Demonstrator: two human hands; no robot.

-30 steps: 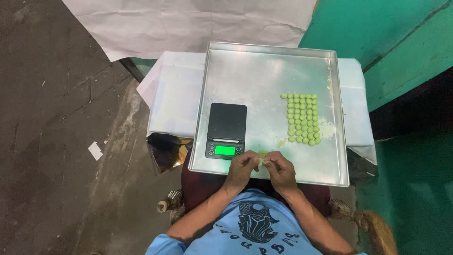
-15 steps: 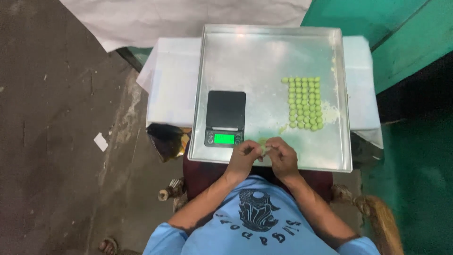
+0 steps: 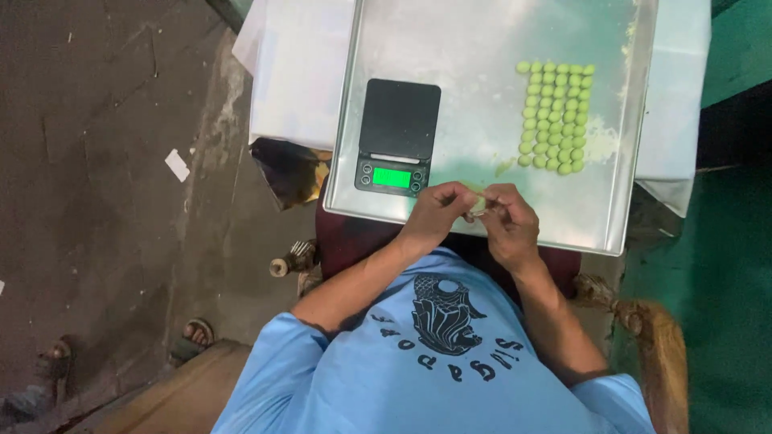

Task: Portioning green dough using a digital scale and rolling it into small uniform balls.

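My left hand (image 3: 438, 210) and my right hand (image 3: 507, 221) meet over the near edge of a large metal tray (image 3: 482, 32), fingertips pinched together on a small pale green dough piece (image 3: 478, 202). Just left of my hands, on the tray, sits a black digital scale (image 3: 396, 135) with a lit green display. To the right, several small green dough balls (image 3: 555, 116) lie in neat rows on the tray. A thin green smear marks the tray between the scale and the balls.
The tray rests on a white-covered table (image 3: 293, 80). A dark open bag (image 3: 291, 170) hangs at the table's left corner. Grey concrete floor lies left, a green wall (image 3: 736, 48) right. A sandalled foot (image 3: 193, 331) shows bottom left.
The view has tilted down and closer, so the tray sits higher in frame. My hands stay together at the tray's near edge, working the dough piece.
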